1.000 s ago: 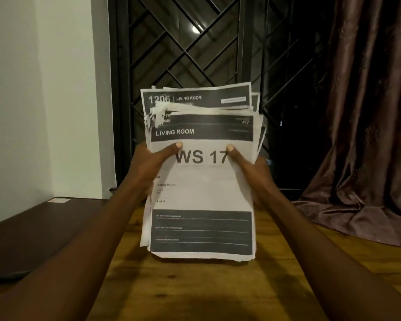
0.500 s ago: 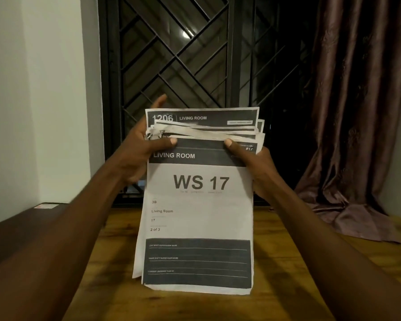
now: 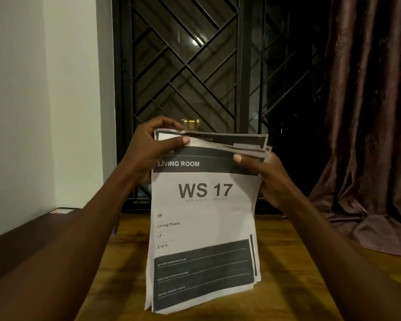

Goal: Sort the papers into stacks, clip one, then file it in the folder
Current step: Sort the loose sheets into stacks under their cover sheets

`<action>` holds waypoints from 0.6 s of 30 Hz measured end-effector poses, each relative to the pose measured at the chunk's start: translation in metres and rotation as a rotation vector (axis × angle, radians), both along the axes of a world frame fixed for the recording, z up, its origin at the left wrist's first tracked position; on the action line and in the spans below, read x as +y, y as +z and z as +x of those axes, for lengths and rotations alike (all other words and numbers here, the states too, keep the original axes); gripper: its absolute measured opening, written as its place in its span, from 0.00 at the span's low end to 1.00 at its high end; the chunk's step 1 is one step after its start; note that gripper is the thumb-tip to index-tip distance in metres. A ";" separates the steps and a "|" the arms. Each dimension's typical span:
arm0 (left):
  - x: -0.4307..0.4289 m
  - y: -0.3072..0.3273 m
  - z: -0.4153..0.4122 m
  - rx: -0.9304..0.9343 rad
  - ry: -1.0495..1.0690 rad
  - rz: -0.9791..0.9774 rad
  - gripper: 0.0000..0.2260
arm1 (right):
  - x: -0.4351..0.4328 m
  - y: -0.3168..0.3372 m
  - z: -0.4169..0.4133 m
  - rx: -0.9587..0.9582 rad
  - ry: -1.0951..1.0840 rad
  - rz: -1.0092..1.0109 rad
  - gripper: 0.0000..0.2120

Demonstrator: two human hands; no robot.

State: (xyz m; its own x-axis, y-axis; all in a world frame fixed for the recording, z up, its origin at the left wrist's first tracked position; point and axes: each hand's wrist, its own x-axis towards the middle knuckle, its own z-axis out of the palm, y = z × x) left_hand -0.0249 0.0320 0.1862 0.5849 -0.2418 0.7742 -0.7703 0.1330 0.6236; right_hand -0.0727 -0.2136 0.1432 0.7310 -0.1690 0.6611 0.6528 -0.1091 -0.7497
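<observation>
While I hold the stack of papers [image 3: 204,228] upright over the wooden table [image 3: 287,288], both of my hands grip its top end. My left hand [image 3: 148,154] curls round the stack's upper left corner, thumb pressed on the front and fingers wrapped over the top edge, pinching the sheets there. My right hand [image 3: 269,179] clasps the stack's upper right side, thumb flat on the dark header band of the front sheet [image 3: 202,205], fingers out of sight behind the stack. That sheet reads "LIVING ROOM", "WS 17" and "2 of 3"; behind it the tops of the other sheets stand uneven and slightly fanned. The stack's lower edge reaches down to the tabletop, though I cannot tell whether it touches. Behind the stack stands a black window grille [image 3: 185,66] with diagonal bars, to the right of the stack hangs a brown curtain [image 3: 368,112], and to the left of the stack a dark low surface [image 3: 21,246] runs along a white wall [image 3: 33,100].
</observation>
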 end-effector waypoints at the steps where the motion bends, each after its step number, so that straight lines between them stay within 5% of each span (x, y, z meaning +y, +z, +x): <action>1: -0.002 -0.004 0.002 -0.008 0.030 -0.035 0.15 | 0.000 -0.005 0.003 0.035 -0.009 -0.002 0.22; 3: -0.005 -0.011 0.007 -0.010 0.070 -0.116 0.20 | -0.001 -0.013 0.009 0.082 -0.061 -0.030 0.21; 9: 0.000 -0.058 0.021 0.348 -0.132 -0.119 0.57 | -0.001 0.004 0.005 -0.014 -0.238 -0.017 0.09; 13: -0.002 -0.082 0.020 0.510 -0.172 0.044 0.51 | -0.001 0.016 0.009 0.075 -0.327 0.007 0.08; 18: -0.004 -0.092 0.020 0.589 -0.153 -0.077 0.23 | -0.009 -0.008 -0.005 0.325 0.076 -0.005 0.17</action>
State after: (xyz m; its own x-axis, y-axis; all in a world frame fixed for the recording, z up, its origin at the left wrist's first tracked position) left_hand -0.0047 0.0283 0.0944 0.8829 -0.3133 0.3498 -0.2678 0.2761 0.9231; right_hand -0.0781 -0.2228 0.1347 0.9141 -0.1034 0.3921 0.3861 -0.0737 -0.9195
